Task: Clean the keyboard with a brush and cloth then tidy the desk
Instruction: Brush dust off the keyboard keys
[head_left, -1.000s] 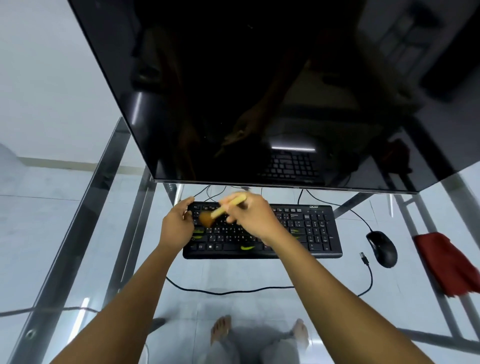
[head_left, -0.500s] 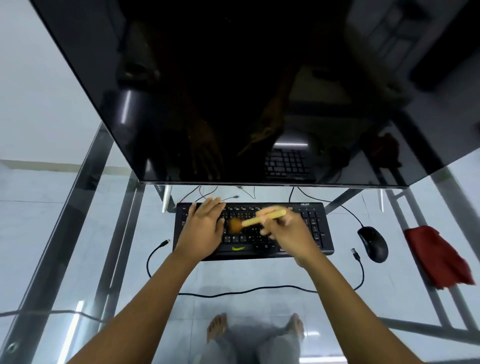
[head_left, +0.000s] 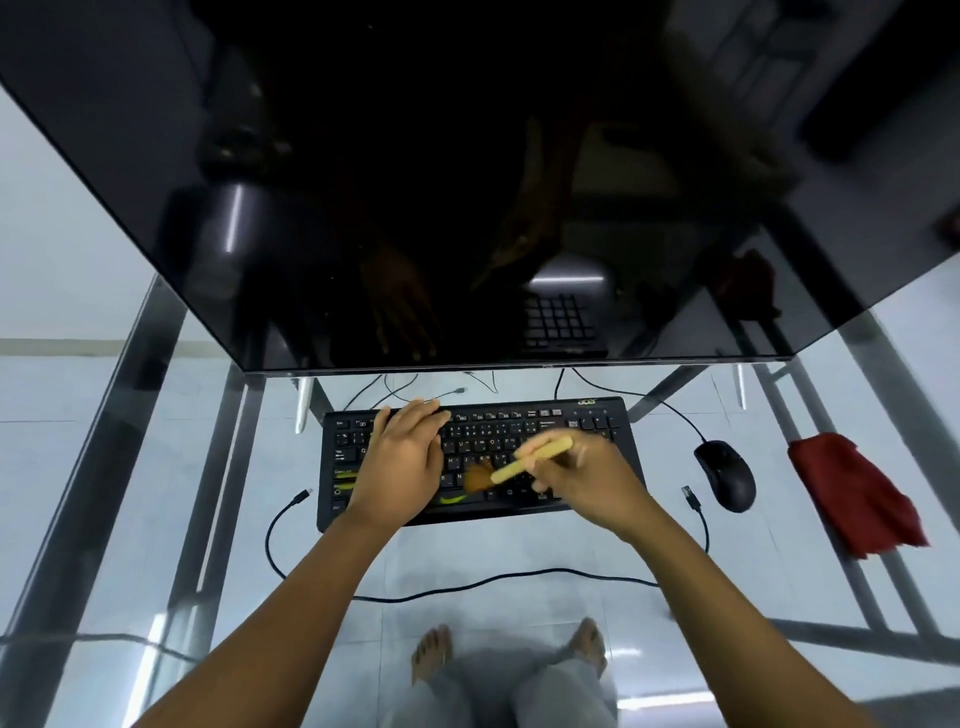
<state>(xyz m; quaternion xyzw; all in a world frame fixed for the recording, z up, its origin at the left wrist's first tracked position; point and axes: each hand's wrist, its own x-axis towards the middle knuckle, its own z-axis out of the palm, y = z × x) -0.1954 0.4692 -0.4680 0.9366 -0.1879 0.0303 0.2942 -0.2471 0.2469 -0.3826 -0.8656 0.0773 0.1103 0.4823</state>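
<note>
A black keyboard (head_left: 597, 423) lies on the glass desk (head_left: 156, 519) under the monitor. My left hand (head_left: 402, 462) rests flat on its left half, fingers straight and pointing toward the monitor. My right hand (head_left: 587, 480) grips a small brush with a pale wooden handle (head_left: 532, 460); its brown bristles (head_left: 478, 480), blurred by motion, touch the keys in the middle of the keyboard. A red cloth (head_left: 852, 493) lies crumpled at the right of the desk, apart from both hands.
A large dark monitor (head_left: 467, 182) hangs over the back of the desk. A black mouse (head_left: 724, 475) sits right of the keyboard. A loose black cable (head_left: 467, 584) curves in front of the keyboard, a plug at each end. My feet show through the glass.
My left hand slid from the keyboard's left edge onto its left keys and flattened. The brush moved right and down toward the keyboard's middle rows.
</note>
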